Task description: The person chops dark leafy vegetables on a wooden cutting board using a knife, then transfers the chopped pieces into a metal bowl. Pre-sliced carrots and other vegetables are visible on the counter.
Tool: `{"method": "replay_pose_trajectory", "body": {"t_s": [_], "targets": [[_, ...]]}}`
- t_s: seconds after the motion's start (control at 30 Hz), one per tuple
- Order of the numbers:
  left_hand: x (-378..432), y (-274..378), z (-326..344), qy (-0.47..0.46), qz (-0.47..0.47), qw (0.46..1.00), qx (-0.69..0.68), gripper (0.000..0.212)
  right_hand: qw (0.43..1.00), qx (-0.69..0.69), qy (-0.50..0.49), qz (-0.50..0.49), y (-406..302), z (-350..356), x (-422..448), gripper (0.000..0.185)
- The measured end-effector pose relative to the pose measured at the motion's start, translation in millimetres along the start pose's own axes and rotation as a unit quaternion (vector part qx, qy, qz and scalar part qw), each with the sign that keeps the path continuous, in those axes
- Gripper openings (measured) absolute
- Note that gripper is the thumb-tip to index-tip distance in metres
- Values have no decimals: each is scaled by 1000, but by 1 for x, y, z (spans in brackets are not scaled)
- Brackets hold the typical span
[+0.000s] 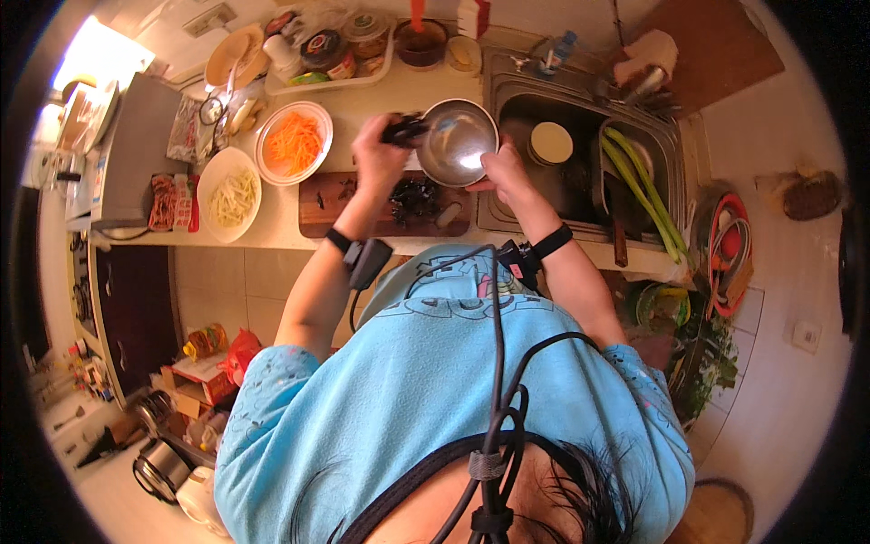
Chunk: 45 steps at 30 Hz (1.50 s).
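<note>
My right hand (504,170) grips the rim of a metal bowl (457,146), which is tilted and looks bare inside. At the bowl's left side, my left hand (378,151) holds a bunch of dark, shredded food (404,130), slightly blurred. Below both hands lies a wooden cutting board (316,217) with a heap of the same dark shreds (414,200) and a pale oblong piece (448,215). To the left stand a bowl of shredded carrot (294,144) and a white bowl of pale green shreds (231,197).
On the right, the sink (584,88) holds a pale round container (551,143), long green stalks (642,183) and a wooden-handled knife (617,231). A tray of jars (329,81) stands behind the carrot bowl. A grey appliance (139,149) is at the left.
</note>
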<state>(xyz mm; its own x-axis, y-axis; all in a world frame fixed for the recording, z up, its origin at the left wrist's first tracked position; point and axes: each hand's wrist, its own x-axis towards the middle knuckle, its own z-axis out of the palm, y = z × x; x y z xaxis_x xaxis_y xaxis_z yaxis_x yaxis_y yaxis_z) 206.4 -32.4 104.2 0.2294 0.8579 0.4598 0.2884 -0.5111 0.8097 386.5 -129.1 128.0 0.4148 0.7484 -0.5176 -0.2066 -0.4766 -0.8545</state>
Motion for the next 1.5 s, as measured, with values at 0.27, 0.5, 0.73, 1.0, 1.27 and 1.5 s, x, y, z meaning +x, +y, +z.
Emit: {"method": "replay_pose_trajectory", "body": {"t_s": [0.27,0.5,0.73,1.0,1.27,1.5], "targets": [[-13,33,66,-144,-1,990,11,68,993,92,-67,23,3,-1,-2,35],[-20,18,42,-247,-16,965,-82,50,981,157,-75,90,28,-26,7,42],[-15,12,41,-106,-98,989,7,28,981,156,-64,99,36,-24,9,44],[-17,28,51,-146,172,965,136,26,975,171,-98,100,24,-7,-3,36],[-12,23,38,-129,141,975,114,25,983,149,-75,73,25,-12,-3,41],[-15,25,48,-201,193,955,105,10,979,155,-101,86,22,-6,-6,36]]}}
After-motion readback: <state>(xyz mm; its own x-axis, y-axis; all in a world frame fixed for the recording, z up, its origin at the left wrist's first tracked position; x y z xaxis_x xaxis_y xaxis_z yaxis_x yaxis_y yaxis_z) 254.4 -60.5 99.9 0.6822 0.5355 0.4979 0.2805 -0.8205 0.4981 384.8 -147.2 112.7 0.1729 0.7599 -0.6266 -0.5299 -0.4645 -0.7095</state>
